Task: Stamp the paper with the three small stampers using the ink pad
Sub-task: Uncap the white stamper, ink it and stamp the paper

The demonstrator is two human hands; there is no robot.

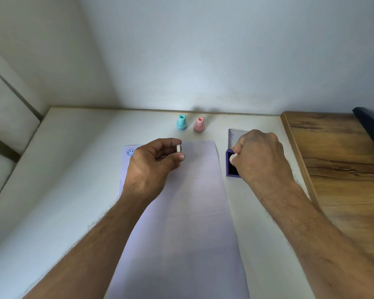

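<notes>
Left hand (151, 162): pinches white cap (178, 148) over paper (181, 212).
Right hand (259, 156): grips white stamper (233, 158) on ink pad (231, 167), at paper's 2 o'clock.

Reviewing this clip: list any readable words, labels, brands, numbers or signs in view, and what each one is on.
No words, brands or numbers can be read anywhere.
One sign: a blue smiley-face stamp mark on the top left corner of the paper.
Teal stamper, pink stamper, ink pad: no legible marking.
</notes>
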